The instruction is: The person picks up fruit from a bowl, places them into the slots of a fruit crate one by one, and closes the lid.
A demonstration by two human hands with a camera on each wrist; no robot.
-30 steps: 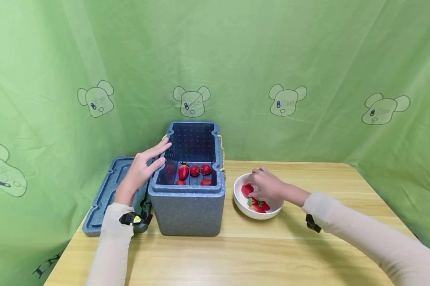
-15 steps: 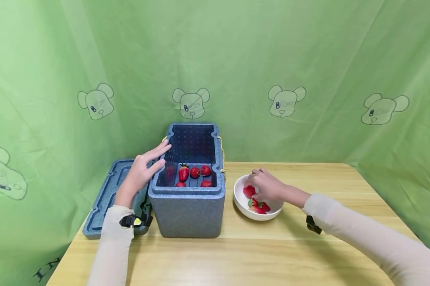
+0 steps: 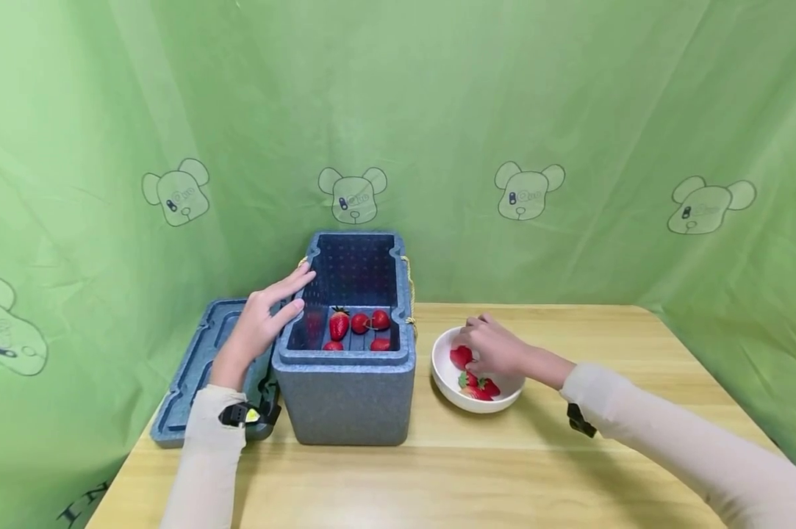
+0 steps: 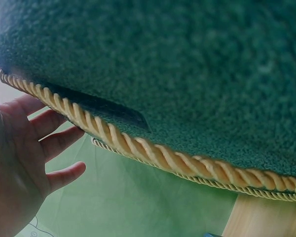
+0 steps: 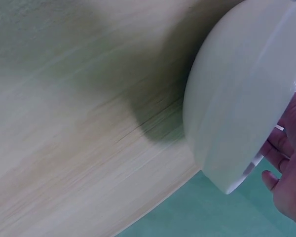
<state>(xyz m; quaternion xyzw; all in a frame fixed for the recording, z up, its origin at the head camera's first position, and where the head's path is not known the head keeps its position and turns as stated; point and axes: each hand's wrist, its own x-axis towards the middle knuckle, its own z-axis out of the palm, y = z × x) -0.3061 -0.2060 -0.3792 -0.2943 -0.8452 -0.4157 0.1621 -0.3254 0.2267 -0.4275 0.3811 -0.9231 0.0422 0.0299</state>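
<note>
I see little change: the right hand [image 3: 498, 348] still dips into the bowl [image 3: 443, 366] near the desk's [image 3: 503, 470] far edge, at 1 strawberry [image 3: 460, 358] I cannot tell is gripped, so work seems paused. The left hand [image 3: 259, 320], grasping nothing, rests against the box [image 3: 345, 408]; green cloth [image 3: 437, 95] hangs behind.

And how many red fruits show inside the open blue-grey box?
5: a leafy strawberry, a round fruit to its right, another round fruit further right, a near-left fruit and near-right fruit. The front wall may hide more.
</note>
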